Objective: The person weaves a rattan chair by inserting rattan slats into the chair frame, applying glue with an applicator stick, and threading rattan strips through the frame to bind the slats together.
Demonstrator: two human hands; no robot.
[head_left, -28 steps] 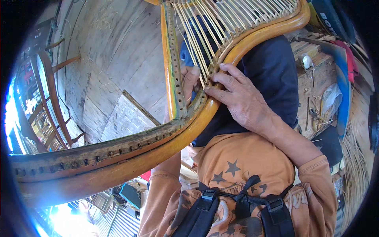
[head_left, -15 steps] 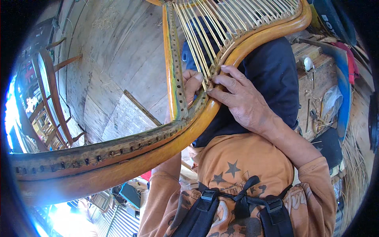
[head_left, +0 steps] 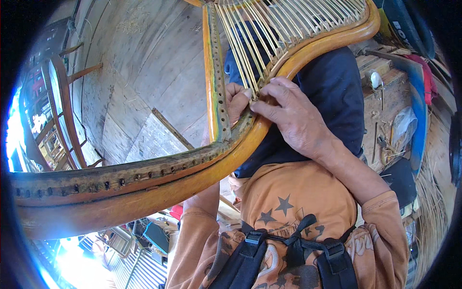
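A curved, varnished wooden chair frame [head_left: 159,197] with a row of small holes along its edge lies across my lap. Pale cane strands [head_left: 252,48] run in parallel lines over its opening at the top. My left hand [head_left: 237,100] reaches up from behind the frame, its thumb and fingers closed on a cane strand by the inner corner. Against the curved rail, my right hand [head_left: 296,113] has its fingers bent and pinched at the lower end of the same strands. The exact strand end between the fingertips is hidden.
A wooden chair [head_left: 62,111] stands at the left on a plank floor [head_left: 159,58]. To the right is a low wooden bench [head_left: 392,96] with a clear plastic bag [head_left: 404,123] and small items. Loose cane strands [head_left: 430,207] hang or lie at the far right.
The frame's left end has tilted slightly upward in view. My right fingers have curled closer together at the rail, and my left hand has shifted a little to the right.
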